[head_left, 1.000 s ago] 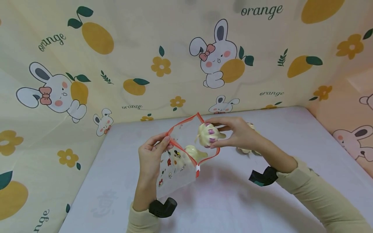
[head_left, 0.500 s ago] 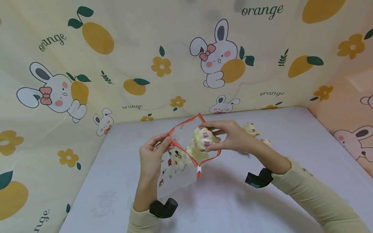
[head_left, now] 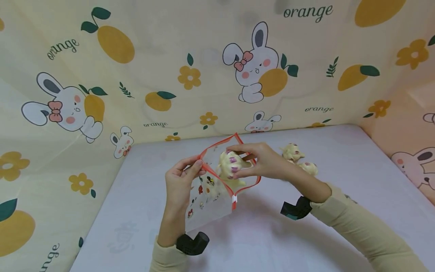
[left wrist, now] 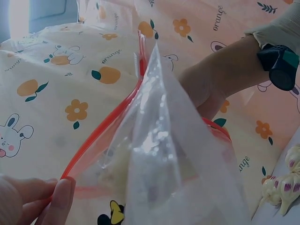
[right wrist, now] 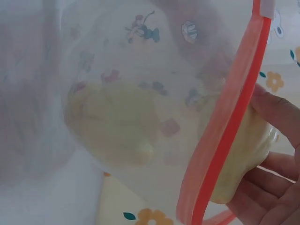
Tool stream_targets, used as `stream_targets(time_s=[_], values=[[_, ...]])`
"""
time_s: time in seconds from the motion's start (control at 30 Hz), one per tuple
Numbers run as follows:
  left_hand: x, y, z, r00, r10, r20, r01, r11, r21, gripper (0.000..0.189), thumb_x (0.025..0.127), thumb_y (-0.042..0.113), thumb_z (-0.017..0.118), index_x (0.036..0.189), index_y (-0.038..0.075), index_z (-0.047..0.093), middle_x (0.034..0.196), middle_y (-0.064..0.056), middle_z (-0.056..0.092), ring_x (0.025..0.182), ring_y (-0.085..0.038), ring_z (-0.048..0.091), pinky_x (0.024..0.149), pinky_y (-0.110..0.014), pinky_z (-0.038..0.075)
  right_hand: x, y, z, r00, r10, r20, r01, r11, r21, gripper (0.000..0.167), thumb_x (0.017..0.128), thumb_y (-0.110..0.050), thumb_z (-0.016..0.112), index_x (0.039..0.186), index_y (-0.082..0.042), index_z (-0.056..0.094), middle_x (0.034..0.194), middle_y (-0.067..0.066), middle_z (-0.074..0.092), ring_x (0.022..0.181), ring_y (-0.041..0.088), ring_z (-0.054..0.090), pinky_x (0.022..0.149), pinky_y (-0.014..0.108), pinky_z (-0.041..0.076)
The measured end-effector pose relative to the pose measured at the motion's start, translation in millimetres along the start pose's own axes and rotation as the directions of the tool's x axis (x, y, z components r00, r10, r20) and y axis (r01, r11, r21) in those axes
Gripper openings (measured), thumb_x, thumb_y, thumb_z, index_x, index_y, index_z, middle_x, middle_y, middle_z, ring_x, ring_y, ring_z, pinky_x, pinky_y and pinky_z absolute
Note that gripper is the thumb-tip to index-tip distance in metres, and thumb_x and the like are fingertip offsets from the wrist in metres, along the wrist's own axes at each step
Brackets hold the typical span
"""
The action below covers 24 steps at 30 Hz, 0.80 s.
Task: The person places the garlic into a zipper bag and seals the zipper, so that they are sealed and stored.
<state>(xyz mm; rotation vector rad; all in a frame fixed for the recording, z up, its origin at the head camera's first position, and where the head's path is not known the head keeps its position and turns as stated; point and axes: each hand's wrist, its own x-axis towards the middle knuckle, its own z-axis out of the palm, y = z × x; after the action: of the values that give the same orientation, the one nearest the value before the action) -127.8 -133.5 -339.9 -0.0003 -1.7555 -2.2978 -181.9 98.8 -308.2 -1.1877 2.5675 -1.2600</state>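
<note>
My left hand (head_left: 180,180) pinches the red zip edge of a clear plastic zip bag (head_left: 212,213) printed with small cartoon figures. The bag hangs with its mouth spread wide, a white slider (head_left: 234,199) at the near corner. In my right hand (head_left: 270,161) is a garlic bulb (head_left: 229,165), cream with purple patches, gripped between thumb and fingers. That bulb is at the bag's mouth, partly past the red edge in the right wrist view. Another garlic bulb (right wrist: 112,122) lies inside, blurred through the plastic.
Several more garlic bulbs (head_left: 293,152) rest on the white tabletop (head_left: 136,211), behind my right forearm. A cloth backdrop (head_left: 204,49) with rabbits and oranges stands behind and along the sides. Each wrist wears a black camera mount (head_left: 193,243).
My right hand has moved left and slightly down, carrying the garlic bulb into the bag's mouth. More of the bulbs on the table now show. The left hand keeps its pinch, shifting barely.
</note>
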Motion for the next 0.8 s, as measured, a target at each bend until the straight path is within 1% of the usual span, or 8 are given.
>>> stream_targets(time_s=[0.07, 0.17, 0.27, 0.37, 0.5, 0.6, 0.67, 0.8], values=[[-0.2, -0.1, 0.5, 1.0, 0.001, 0.001, -0.001, 1.0, 0.002, 0.017, 0.088, -0.004, 0.064, 0.094, 0.01, 0.072, 0.078, 0.006, 0.07, 0.06, -0.005, 0.067, 0.072, -0.022, 0.062, 1.1, -1, 1, 1.0, 0.002, -0.005, -0.002, 1.0, -0.017, 0.064, 0.073, -0.017, 0.084, 0.13, -0.003, 0.059, 0.125, 0.014, 0.067, 0.101, 0.022, 0.066, 0.085, 0.031, 0.061], [-0.4, -0.5, 1.2, 1.0, 0.004, 0.004, -0.004, 1.0, -0.003, 0.018, 0.087, -0.005, 0.064, 0.093, 0.011, 0.072, 0.078, 0.006, 0.07, 0.059, -0.005, 0.067, 0.071, -0.021, 0.062, 3.0, 0, 4, 1.0, 0.003, -0.02, -0.004, 0.999, -0.045, 0.064, 0.074, -0.018, 0.083, 0.13, -0.003, 0.058, 0.123, 0.013, 0.068, 0.102, 0.022, 0.065, 0.082, 0.03, 0.061], [-0.8, -0.9, 1.9, 1.0, 0.006, 0.007, -0.006, 1.0, -0.008, 0.02, 0.088, -0.005, 0.063, 0.092, 0.012, 0.072, 0.077, 0.006, 0.071, 0.059, -0.005, 0.067, 0.07, -0.021, 0.062, 4.4, 0, 7, 0.999, 0.009, -0.042, -0.011, 0.999, -0.05, 0.065, 0.074, -0.018, 0.083, 0.131, -0.001, 0.057, 0.119, 0.014, 0.069, 0.104, 0.024, 0.066, 0.081, 0.031, 0.061], [-1.0, -1.0, 2.0, 1.0, 0.008, 0.008, -0.008, 1.0, -0.009, 0.019, 0.088, -0.005, 0.063, 0.092, 0.012, 0.072, 0.078, 0.006, 0.071, 0.059, -0.005, 0.067, 0.07, -0.021, 0.062, 5.3, -1, 8, 0.998, 0.034, -0.062, -0.036, 0.999, -0.029, 0.063, 0.076, -0.018, 0.081, 0.131, 0.001, 0.056, 0.121, 0.016, 0.068, 0.106, 0.027, 0.068, 0.082, 0.031, 0.062], [-0.7, -1.0, 1.7, 1.0, 0.009, 0.01, -0.009, 1.0, 0.002, 0.015, 0.088, -0.004, 0.063, 0.099, 0.003, 0.071, 0.08, 0.006, 0.07, 0.06, -0.005, 0.067, 0.072, -0.022, 0.062, 4.9, -2, 8, 0.994, 0.056, -0.095, -0.057, 0.998, -0.001, 0.053, 0.079, -0.015, 0.079, 0.126, 0.0, 0.06, 0.121, 0.017, 0.068, 0.104, 0.028, 0.07, 0.081, 0.03, 0.062], [-0.2, -0.7, 1.2, 1.0, 0.007, 0.007, -0.007, 1.0, 0.021, 0.017, 0.088, -0.004, 0.063, 0.104, -0.005, 0.068, 0.08, 0.006, 0.07, 0.061, -0.004, 0.067, 0.074, -0.022, 0.062, 0.8, -1, 8, 0.991, 0.054, -0.126, -0.054, 0.999, 0.002, 0.046, 0.079, -0.014, 0.079, 0.12, 0.0, 0.063, 0.114, 0.015, 0.071, 0.102, 0.028, 0.07, 0.08, 0.03, 0.062], [0.1, -0.3, 0.6, 1.0, 0.004, 0.001, -0.004, 0.999, 0.032, 0.019, 0.089, -0.003, 0.063, 0.107, -0.009, 0.066, 0.08, 0.007, 0.07, 0.061, -0.004, 0.067, 0.074, -0.021, 0.062, -3.9, 2, 7, 0.987, 0.066, -0.146, -0.066, 0.998, 0.005, 0.042, 0.079, -0.013, 0.078, 0.117, -0.001, 0.065, 0.11, 0.015, 0.072, 0.101, 0.028, 0.07, 0.079, 0.03, 0.062], [0.4, 0.4, -0.3, 1.0, -0.002, -0.012, 0.003, 0.999, 0.051, 0.023, 0.089, 0.0, 0.065, 0.109, -0.011, 0.064, 0.08, 0.007, 0.071, 0.062, -0.004, 0.067, 0.076, -0.02, 0.061, -14.5, 11, 6, 0.974, 0.119, -0.192, -0.121, 0.993, 0.005, 0.033, 0.081, -0.014, 0.077, 0.112, -0.004, 0.068, 0.104, 0.011, 0.074, 0.096, 0.023, 0.07, 0.079, 0.026, 0.062]])
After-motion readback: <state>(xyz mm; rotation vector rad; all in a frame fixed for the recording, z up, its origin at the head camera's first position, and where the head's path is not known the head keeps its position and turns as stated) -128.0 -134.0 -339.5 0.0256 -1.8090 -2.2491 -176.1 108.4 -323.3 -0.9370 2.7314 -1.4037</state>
